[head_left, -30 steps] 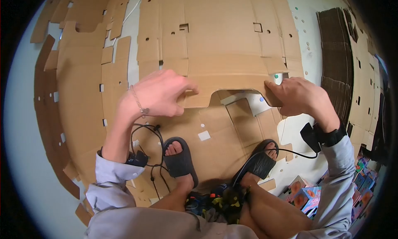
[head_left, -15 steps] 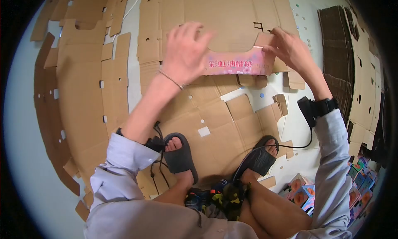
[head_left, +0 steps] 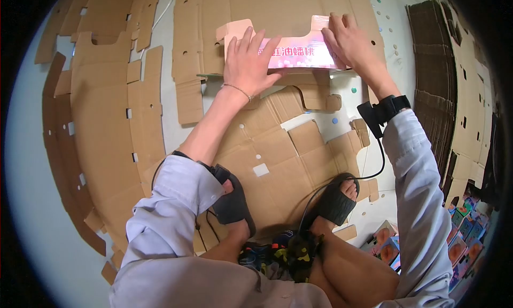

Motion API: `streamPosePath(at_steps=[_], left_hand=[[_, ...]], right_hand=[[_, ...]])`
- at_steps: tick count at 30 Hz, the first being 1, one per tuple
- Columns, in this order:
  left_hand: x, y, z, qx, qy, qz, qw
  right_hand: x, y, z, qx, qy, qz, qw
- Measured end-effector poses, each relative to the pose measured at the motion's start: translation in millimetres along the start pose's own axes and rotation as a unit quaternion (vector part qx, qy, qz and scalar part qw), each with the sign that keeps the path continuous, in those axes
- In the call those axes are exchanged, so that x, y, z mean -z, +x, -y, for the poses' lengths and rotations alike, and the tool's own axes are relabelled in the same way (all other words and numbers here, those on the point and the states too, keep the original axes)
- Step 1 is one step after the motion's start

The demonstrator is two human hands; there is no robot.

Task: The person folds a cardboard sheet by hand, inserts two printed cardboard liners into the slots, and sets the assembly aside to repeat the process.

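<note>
A cardboard carton blank [head_left: 304,56] has a pink printed panel with red Chinese characters, standing along the near edge of the flat cardboard. My left hand [head_left: 248,67] is on the left part of this panel, its fingers spread over the print and its thumb stretched along the lower fold. At the panel's right end, my right hand [head_left: 347,41] grips the carton with bent fingers; its fingertips are partly hidden. A cut-out notch shows between the panel's two raised corners.
Flattened cardboard [head_left: 101,105] lies at left, and more cardboard [head_left: 262,147] lies between my feet in black slippers [head_left: 336,204]. A tall stack of folded cardboard [head_left: 435,67] stands at right. Colourful printed boxes [head_left: 462,244] sit at lower right. A cable hangs from my right wrist.
The printed panel has moved away from me and slightly left, and more of its raised corners shows. My left hand has come down onto its face; my right hand has shifted up and left.
</note>
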State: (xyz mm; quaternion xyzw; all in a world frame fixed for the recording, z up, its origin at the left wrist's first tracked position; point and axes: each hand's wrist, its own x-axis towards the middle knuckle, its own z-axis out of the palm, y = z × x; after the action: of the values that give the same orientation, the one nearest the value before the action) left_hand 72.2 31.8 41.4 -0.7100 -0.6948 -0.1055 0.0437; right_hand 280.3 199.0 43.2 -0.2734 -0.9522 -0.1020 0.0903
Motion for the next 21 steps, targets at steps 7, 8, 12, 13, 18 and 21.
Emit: streamPosePath(at_steps=[7, 8, 12, 13, 18, 21], left_hand=[[-12.0, 13.4, 11.1, -0.007, -0.013, -0.016, 1.0], [-13.7, 14.9, 12.7, -0.006, -0.015, -0.015, 1.0], [-17.2, 22.8, 19.0, -0.009, -0.023, -0.012, 1.0], [-18.4, 25.0, 20.7, -0.009, -0.026, -0.013, 1.0], [-21.3, 33.2, 26.9, 0.007, -0.052, 0.047, 0.998], [-25.1, 38.1, 29.2, 0.007, -0.041, 0.044, 0.998]], right_hand=[[-4.6, 1.0, 19.9, -0.061, 0.084, -0.11, 0.988], [-4.8, 1.2, 19.5, -0.038, 0.069, -0.111, 0.991], [-4.8, -3.6, 21.8, 0.046, 0.027, -0.071, 0.996], [-8.0, -6.4, 23.6, 0.067, 0.021, -0.051, 0.996], [-19.8, -8.0, 40.9, 0.027, 0.024, -0.095, 0.995], [-30.8, -2.1, 34.5, 0.022, 0.025, -0.076, 0.997]])
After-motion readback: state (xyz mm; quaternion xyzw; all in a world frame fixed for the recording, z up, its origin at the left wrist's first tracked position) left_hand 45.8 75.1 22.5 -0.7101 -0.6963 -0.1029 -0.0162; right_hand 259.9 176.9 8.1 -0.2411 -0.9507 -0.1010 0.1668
